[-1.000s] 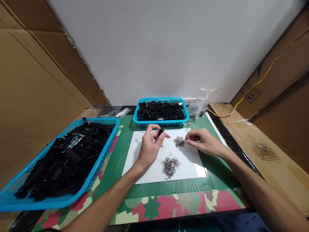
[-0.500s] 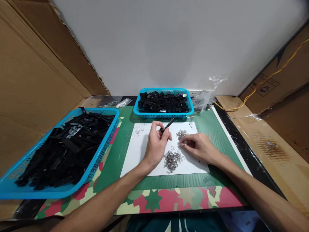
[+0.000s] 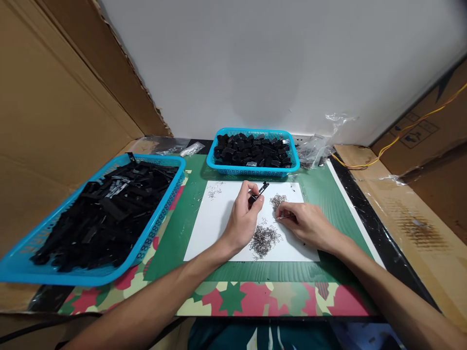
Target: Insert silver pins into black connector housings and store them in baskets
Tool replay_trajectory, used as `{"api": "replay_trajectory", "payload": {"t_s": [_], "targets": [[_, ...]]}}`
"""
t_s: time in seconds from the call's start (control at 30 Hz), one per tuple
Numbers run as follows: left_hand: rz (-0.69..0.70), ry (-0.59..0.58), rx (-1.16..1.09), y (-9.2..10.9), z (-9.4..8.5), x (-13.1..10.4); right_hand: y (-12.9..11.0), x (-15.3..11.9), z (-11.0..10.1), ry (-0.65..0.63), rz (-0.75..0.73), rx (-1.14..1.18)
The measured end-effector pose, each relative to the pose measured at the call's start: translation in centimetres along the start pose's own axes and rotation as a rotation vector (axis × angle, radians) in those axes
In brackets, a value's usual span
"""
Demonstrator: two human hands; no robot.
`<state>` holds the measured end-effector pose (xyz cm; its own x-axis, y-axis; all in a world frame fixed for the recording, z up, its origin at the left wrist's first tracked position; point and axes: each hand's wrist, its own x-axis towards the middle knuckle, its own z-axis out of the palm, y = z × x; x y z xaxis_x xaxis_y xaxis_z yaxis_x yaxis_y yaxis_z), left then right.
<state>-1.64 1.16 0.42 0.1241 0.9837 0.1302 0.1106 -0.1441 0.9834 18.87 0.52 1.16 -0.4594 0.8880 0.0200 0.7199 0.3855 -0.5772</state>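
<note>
My left hand (image 3: 242,216) is closed round a slim black plastic part (image 3: 263,188), whose slotted end sticks out up and to the right. Over the right side of a white sheet (image 3: 207,228), my right hand (image 3: 304,223) pinches a thin metal piece (image 3: 286,217) between thumb and fingers. Just beyond those fingertips is a small heap of tiny metal pieces (image 3: 278,201). A larger heap of metal pieces (image 3: 263,240) lies on the sheet between my two forearms. A few loose metal bits (image 3: 216,189) are scattered at the sheet's far left corner.
A large blue basket (image 3: 155,211) of long black parts stands at the left. Behind the sheet is a smaller blue basket (image 3: 251,171) with short black parts. Clear plastic bags (image 3: 312,150) lie to its right. Cardboard (image 3: 412,194) and a yellow wire (image 3: 388,147) are at the right.
The view has shifted a little. In my left hand, the black part has turned so its slotted face shows more. My right hand still pinches the metal piece near the small heap.
</note>
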Motion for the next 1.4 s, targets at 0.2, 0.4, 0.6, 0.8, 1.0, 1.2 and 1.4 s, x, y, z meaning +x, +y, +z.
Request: {"api": "replay_trajectory", "payload": {"t_s": [0.2,0.4,0.6,0.8,1.0,1.2,1.4], "targets": [[-0.011,-0.027,-0.043,0.4,-0.1,-0.1,-0.3,-0.2,0.2,0.071,0.001,0.04],[-0.011,-0.02,-0.048,0.7,0.0,-0.1,-0.6,0.1,0.5,0.026,0.037,0.021],[0.013,-0.096,-0.006,1.2,-0.5,0.0,-0.7,-0.4,-1.0,0.052,-0.101,0.284],[-0.082,-0.365,-0.145,2.3,-0.6,-0.3,-0.7,-0.7,-2.2,0.312,-0.168,0.712],[-0.117,-0.504,-0.209,2.7,-0.4,-0.7,0.0,-0.8,-1.9,0.267,-0.204,0.74],[-0.056,-0.448,-0.153,2.8,-0.4,-0.7,-0.7,-0.8,-1.6,0.268,-0.088,0.751],[0.11,-0.313,0.089,2.5,-0.3,-0.9,-1.5,-0.7,-1.4,0.263,0.004,0.753]]}}
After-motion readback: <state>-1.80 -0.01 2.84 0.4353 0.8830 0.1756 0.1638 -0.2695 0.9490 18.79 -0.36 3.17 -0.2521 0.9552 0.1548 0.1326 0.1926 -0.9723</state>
